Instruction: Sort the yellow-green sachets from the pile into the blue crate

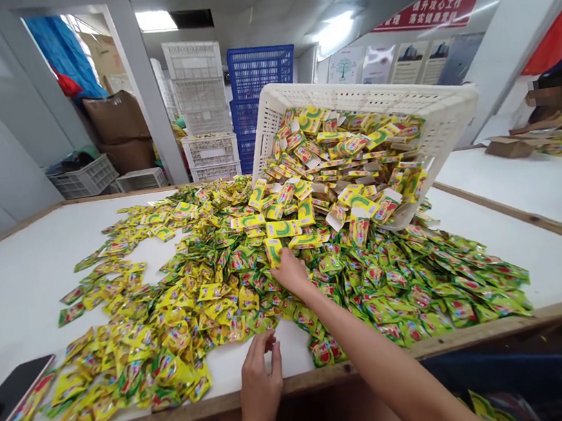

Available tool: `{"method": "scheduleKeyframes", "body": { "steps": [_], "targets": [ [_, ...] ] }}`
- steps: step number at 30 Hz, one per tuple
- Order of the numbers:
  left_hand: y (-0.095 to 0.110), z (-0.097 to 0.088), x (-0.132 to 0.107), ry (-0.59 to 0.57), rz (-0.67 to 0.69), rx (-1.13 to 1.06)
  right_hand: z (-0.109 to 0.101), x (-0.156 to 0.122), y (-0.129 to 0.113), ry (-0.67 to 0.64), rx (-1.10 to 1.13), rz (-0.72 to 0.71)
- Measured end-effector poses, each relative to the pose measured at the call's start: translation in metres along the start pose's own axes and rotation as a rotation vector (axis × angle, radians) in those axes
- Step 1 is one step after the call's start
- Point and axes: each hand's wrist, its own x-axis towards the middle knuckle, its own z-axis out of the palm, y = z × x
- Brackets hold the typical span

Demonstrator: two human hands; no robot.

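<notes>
My right hand (290, 273) reaches over the heap, its fingers closed on the edge of a small yellow box (274, 250). My left hand (261, 373) hovers by the table's front edge, thumb apart from loosely curved fingers, with nothing visible in it. Green sachets (389, 293) are heaped to the right, and yellow sachets (172, 330) to the left. Behind the heap, a tilted white plastic crate (447, 110) spills many small yellow cartons (350, 145), some with open flaps, onto the sachets.
A phone (12, 398) lies at the table's left corner. Wooden strips (527, 214) edge the white tabletop (13, 276). Stacked white crates (200, 103) and blue crates (262, 74) stand behind. Another person (558, 102) sits far right near an open cardboard box (512, 145).
</notes>
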Motion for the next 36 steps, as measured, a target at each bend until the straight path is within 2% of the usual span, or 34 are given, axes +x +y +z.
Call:
{"method": "scheduleKeyframes", "body": {
  "steps": [2, 4, 5, 7, 9, 10, 11, 13, 15, 16, 18, 21, 23, 28, 32, 36],
  "targets": [
    [0.000, 0.001, 0.000, -0.013, 0.007, 0.021, -0.003, -0.001, -0.003, 0.024, 0.035, -0.059],
    [0.000, 0.002, 0.000, 0.014, 0.037, 0.060, -0.013, -0.012, -0.005, 0.066, 0.098, -0.180],
    [0.001, 0.002, 0.001, 0.068, 0.059, 0.085, -0.019, -0.021, -0.006, 0.075, 0.134, -0.256],
    [0.004, 0.003, 0.002, 0.259, 0.098, 0.134, -0.032, -0.046, -0.008, 0.028, 0.186, -0.413],
    [0.004, 0.002, 0.003, 0.429, 0.108, 0.190, -0.044, -0.074, -0.008, -0.113, 0.216, -0.557],
    [0.003, 0.001, 0.004, 0.450, 0.109, 0.222, -0.050, -0.088, -0.008, -0.202, 0.239, -0.617],
    [0.001, 0.000, 0.004, 0.417, 0.119, 0.249, -0.055, -0.099, -0.007, -0.285, 0.270, -0.661],
    [-0.006, -0.001, 0.003, 0.251, 0.158, 0.251, -0.064, -0.114, -0.002, -0.413, 0.353, -0.692],
    [-0.012, -0.001, 0.002, 0.109, 0.173, 0.166, -0.069, -0.112, 0.007, -0.479, 0.449, -0.642],
    [-0.014, -0.001, 0.001, 0.084, 0.158, 0.108, -0.070, -0.106, 0.013, -0.470, 0.481, -0.590],
    [-0.015, 0.000, -0.001, 0.118, 0.094, 0.014, -0.068, -0.088, 0.029, -0.333, 0.473, -0.447],
    [-0.011, 0.002, -0.002, 0.202, 0.010, -0.045, -0.052, -0.058, 0.054, -0.044, 0.300, -0.241],
    [-0.009, 0.003, -0.002, 0.198, -0.026, -0.033, -0.038, -0.045, 0.066, 0.005, 0.201, -0.168],
    [-0.007, 0.002, 0.000, 0.132, -0.002, 0.039, -0.016, -0.038, 0.073, -0.015, 0.178, -0.135],
    [-0.004, 0.002, 0.002, 0.113, -0.027, 0.023, -0.019, -0.039, 0.073, -0.008, 0.376, -0.146],
    [-0.001, 0.003, 0.004, 0.099, -0.052, 0.002, -0.027, -0.034, 0.079, 0.056, 0.596, -0.117]
  ]
}}
